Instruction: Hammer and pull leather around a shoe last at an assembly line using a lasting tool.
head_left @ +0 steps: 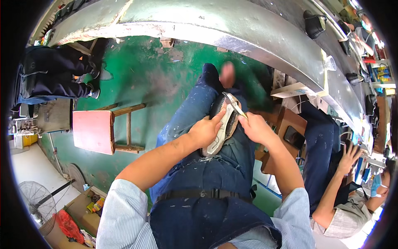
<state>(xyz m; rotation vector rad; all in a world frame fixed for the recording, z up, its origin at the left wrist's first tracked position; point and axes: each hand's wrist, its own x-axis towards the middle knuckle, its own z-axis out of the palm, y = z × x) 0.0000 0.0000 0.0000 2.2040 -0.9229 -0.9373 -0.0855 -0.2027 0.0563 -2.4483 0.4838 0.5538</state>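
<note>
A shoe [218,143] lies on my lap with its pale sole turned up and dark sides showing around it. My left hand [206,129] grips its left edge, with the index finger stretched along the sole. My right hand [257,128] is closed around the end of a slim metal hand tool [234,104], whose exact kind I cannot make out. This tool slants across the toe end of the sole, its far tip close to the shoe's upper end. My fingers hide part of the shoe and the tool's grip.
A metal-edged workbench [232,31] curves across the far side, with dark shoes [314,24] on it. To my left stands a stool with a pink seat [93,132]; a fan [37,205] is at lower left. Co-workers sit at right, one with a raised hand [349,157]. A phone [294,137] lies nearby.
</note>
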